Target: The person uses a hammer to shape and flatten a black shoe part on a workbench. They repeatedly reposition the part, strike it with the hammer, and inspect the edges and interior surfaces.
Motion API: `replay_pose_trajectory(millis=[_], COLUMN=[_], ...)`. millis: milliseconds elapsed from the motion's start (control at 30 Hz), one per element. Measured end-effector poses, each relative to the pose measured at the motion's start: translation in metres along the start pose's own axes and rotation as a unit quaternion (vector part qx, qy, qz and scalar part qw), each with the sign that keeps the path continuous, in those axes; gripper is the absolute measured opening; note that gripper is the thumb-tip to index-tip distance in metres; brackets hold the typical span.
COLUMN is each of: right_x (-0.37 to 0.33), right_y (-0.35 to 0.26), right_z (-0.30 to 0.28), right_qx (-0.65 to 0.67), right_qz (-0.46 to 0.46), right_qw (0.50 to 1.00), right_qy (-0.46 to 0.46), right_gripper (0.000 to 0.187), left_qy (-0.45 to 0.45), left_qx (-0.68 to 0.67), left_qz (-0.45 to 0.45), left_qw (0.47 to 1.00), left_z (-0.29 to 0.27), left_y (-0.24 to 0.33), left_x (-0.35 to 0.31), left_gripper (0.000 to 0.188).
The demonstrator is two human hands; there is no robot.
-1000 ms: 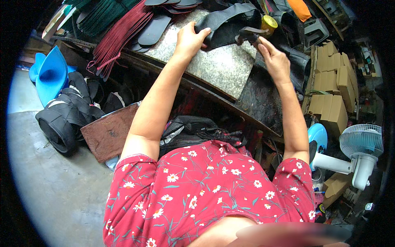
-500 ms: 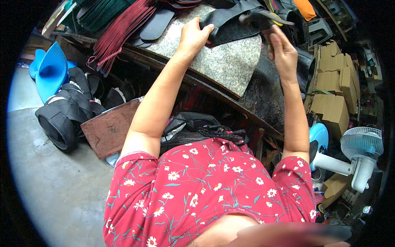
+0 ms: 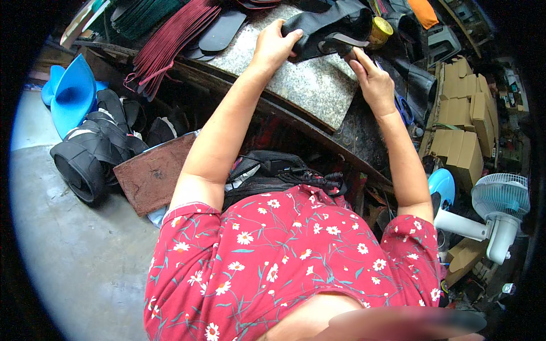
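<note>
My left hand (image 3: 274,46) pinches the near left edge of a black leather-like piece (image 3: 304,25), which lies bent over a speckled grey slab (image 3: 307,91). In my right hand (image 3: 372,82) is a hammer (image 3: 346,40) with a dark handle and a curved grey metal head. Its head is over the right part of the black piece; whether they touch, I cannot tell. A yellow tin (image 3: 380,31) stands just beyond the hammer. Blue-handled scissors (image 3: 404,111) lie to the right of my right hand, partly hidden.
Maroon strips (image 3: 170,42) and dark sole-shaped pieces (image 3: 222,29) lie at the bench's left. Black rolled pieces (image 3: 79,167), blue foam-like pieces (image 3: 73,96) and a brown board (image 3: 154,175) are left of me. Cardboard boxes (image 3: 458,150) and a fan (image 3: 500,199) stand right.
My right hand has moved left and down with the hammer, uncovering the yellow tin and the scissors. My left hand keeps its hold on the black piece.
</note>
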State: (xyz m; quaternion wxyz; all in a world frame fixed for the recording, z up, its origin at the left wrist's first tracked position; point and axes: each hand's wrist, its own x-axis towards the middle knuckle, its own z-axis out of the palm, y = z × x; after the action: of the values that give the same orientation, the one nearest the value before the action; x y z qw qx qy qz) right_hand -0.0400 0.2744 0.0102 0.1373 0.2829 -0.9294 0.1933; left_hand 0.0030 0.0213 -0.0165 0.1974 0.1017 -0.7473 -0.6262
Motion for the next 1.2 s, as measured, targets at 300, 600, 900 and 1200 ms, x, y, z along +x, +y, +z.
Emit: replay_pose_trajectory(millis=[300,600,900,1200], right_x=[0.008,0.001,-0.006,0.002], right_y=[0.004,-0.027,-0.019,-0.027], right_z=[-0.029,-0.026,0.005,-0.046], right_qx=[0.125,0.024,-0.008,0.086], right_qz=[0.023,-0.022,-0.067,0.003], right_qw=[0.991,0.999,0.998,0.996], right_qy=[0.044,-0.003,0.007,0.005], right_gripper=[0.039,0.037,0.034,0.036], left_qy=[-0.013,-0.052,-0.126,-0.113], left_qx=[0.257,0.189,-0.177,0.245], left_qz=[0.097,0.033,-0.086,-0.071], left_qw=[0.961,0.980,0.972,0.960], left_z=[-0.045,-0.046,-0.044,-0.077], left_y=[-0.011,-0.017,0.024,0.021], left_x=[-0.001,-0.001,0.000,-0.025], left_gripper=[0.045,0.038,0.032,0.041])
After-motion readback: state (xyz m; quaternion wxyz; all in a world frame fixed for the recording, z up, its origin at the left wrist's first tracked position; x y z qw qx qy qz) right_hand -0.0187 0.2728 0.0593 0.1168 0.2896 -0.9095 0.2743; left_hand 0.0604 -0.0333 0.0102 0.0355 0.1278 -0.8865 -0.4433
